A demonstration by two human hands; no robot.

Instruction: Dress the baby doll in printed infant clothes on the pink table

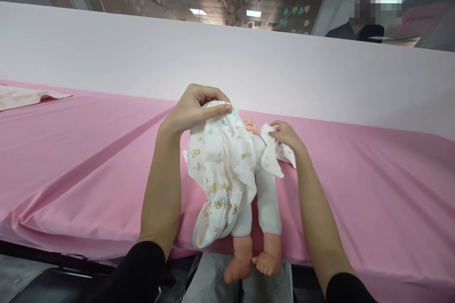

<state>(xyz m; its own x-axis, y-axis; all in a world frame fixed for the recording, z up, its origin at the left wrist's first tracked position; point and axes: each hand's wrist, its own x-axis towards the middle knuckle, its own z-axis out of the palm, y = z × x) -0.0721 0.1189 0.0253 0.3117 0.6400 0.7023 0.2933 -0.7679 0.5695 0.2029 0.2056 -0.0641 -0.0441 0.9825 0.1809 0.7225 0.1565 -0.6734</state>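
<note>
Both hands are at work on fabric: the left hand (186, 111) is raised, thumb and fingers closed in a firm pinch, while the right hand (288, 135) sits a little lower, fingers partly curled and touching cloth, though whether it truly grips, I can't tell. Beneath them spreads the pink-covered table (355, 189), creased out to the left, and beyond the hands rises a white panel (320, 80). Now the doll (268, 199), stretched out between the two forearms, white-bodied, legs pointing toward the person. And hanging from that left hand, covering one side of the doll, the printed garment (213, 165), white with little bears, its lower end down by the near edge. Well out left of the left hand, a pale pink cloth (24, 96), partly out of view. Right at the right hand's fingertips, a small white cloth (272, 160), lightly printed, beside the doll's upper body. Peeking between the hands, there's the doll's head (250, 126); nearer the person, bare feet (269, 263) jut past the edge.
</note>
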